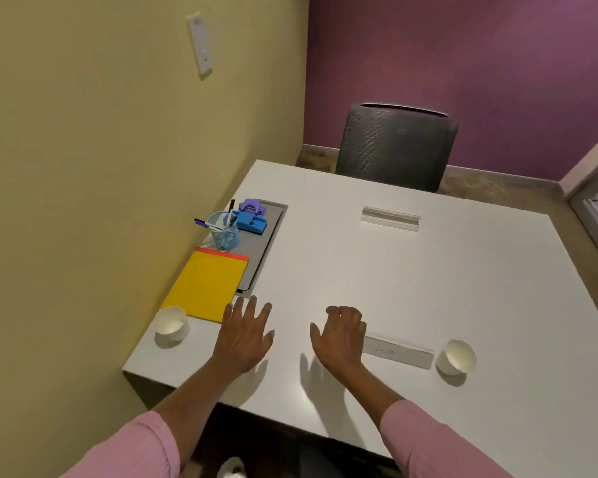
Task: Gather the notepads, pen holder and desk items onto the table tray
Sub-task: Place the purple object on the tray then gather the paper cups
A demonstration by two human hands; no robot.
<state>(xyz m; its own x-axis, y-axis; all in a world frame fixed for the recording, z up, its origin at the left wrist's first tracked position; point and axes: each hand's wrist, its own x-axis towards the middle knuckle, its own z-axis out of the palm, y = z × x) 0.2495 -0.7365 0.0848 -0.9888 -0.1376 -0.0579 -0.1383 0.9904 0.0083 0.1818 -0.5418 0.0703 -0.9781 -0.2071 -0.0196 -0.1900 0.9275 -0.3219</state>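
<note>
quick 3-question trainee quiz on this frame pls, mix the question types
1. True or false: the left hand is holding the yellow notepad.
2. Multiple choice: where does the pen holder stand? A) beside the right-hand paper cup B) on the grey tray, between the notepad and the blue desk item C) on the chair
3. How many white paper cups are on the table?

Key
1. False. Both hands are empty, open above the table; the right hand has its fingers curled.
2. B
3. Two: one near the left edge, one to the right.
</note>
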